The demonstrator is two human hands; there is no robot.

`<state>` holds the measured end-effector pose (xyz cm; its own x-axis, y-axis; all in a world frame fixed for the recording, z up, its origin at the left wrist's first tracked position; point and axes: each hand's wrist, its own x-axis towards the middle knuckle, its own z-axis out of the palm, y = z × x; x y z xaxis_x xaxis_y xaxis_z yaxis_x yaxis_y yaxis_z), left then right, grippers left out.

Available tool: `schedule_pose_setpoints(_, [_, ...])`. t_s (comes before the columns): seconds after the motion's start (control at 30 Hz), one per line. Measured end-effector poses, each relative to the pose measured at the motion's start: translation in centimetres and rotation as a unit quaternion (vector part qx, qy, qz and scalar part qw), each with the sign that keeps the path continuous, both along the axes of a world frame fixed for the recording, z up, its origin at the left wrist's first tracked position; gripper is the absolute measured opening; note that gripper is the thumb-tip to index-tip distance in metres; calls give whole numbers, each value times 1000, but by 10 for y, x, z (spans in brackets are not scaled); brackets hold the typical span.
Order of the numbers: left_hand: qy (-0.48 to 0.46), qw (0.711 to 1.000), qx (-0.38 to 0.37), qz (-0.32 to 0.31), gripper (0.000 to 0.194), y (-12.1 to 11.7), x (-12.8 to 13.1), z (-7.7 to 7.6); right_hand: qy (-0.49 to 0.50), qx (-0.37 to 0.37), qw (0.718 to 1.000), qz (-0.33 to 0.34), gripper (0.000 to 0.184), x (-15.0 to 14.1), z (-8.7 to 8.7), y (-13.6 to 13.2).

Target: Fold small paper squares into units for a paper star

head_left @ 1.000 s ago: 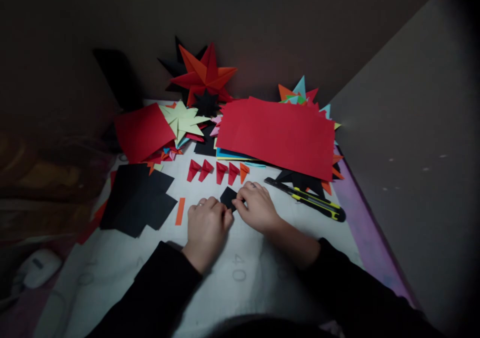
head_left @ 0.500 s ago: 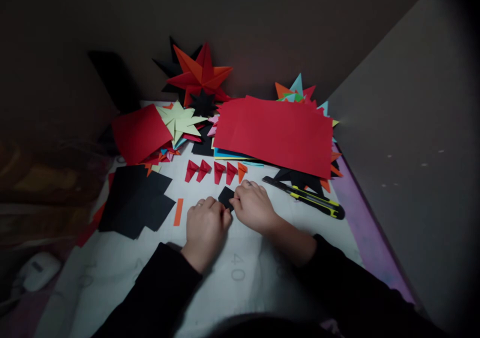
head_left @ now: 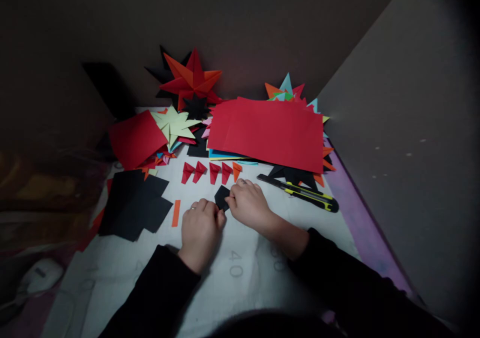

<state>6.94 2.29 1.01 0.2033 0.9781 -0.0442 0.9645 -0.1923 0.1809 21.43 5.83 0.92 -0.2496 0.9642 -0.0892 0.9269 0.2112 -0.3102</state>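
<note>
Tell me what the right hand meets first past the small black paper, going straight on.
Past the small black paper, the right hand would likely meet the middle red folded piece in the row, though depth and exact heading are unclear.

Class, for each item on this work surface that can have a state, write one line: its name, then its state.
small black paper: partly covered by both hands
left hand: fingers curled, on the small black paper
right hand: fingers bent, on the small black paper
small red pieces: folded
small orange piece: folded
orange strip: flat, unheld
utility knife: lying down, unheld
pale green star: folded, pointed
</note>
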Motion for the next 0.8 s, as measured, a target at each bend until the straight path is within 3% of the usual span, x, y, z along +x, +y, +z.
schedule_pose_setpoints(0.17, [-29, 999, -5, 29, 14, -5, -4, 1, 0, 3, 1000, 0, 11, 0, -1, -2])
schedule_pose_setpoints(0.27, [-35, 999, 9, -30, 23, -8, -8, 0, 13, 8, 1000, -15, 9, -1, -3, -4])
schedule_pose_setpoints(0.4, [23, 992, 28, -124, 34, -13, -11, 1, 40, 34, 998, -42, 12, 1, -8, -6])
schedule_pose_setpoints(0.63, [78, 988, -2, -136, 40, -28, -12, 13, 40, 54, 995, -78, 8, 13, -15, -6])
schedule_pose_setpoints(0.8, [84, 986, -7, -144, 40, -36, -11, 13, 74, 67, 991, -89, 14, 16, -16, -3])
